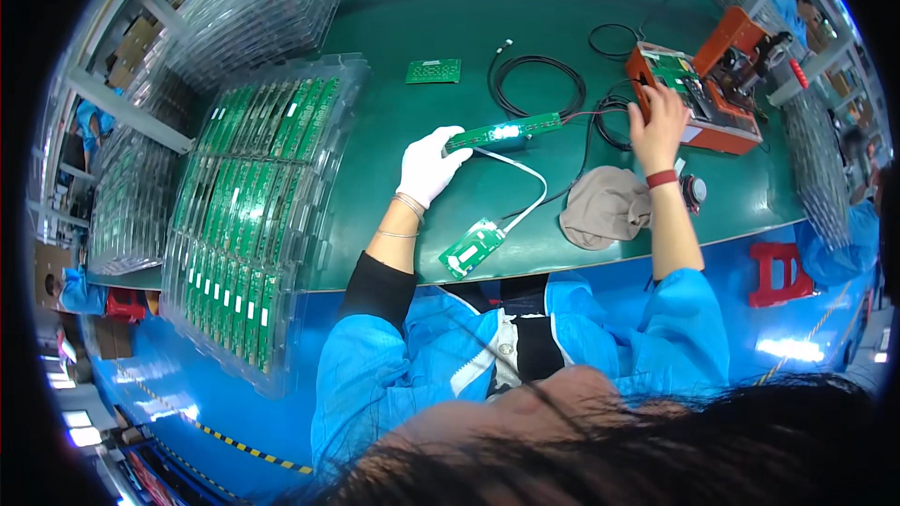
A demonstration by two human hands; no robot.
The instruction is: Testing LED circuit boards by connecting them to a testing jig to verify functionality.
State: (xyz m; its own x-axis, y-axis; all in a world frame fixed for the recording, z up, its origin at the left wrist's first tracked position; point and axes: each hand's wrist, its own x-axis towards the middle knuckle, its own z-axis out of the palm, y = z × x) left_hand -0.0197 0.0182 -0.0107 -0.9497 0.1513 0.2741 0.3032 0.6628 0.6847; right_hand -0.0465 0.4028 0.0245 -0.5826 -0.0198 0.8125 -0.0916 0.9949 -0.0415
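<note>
My left hand (431, 167), in a white glove, is closed on the left end of a long, narrow green circuit board (530, 128). White-blue segments glow near the board's middle, and thin wires run from its right end. A white cable (527, 167) links it to a smaller green circuit board (472, 248) lying at the table's near edge. My bare right hand (661, 122) rests at the near left corner of an orange test fixture (717, 136), its fingers apart and nothing visible in them. Another green circuit board (672, 72) sits on that fixture, whose orange upper part stands raised.
Clear plastic trays of green boards (246, 197) overhang the table's left edge, with stacked trays (253, 14) behind. A loose green board (433, 71), coiled black cable (539, 84) and grey-brown cloth (605, 209) lie on the green table (412, 9). A red stool (780, 274) stands right.
</note>
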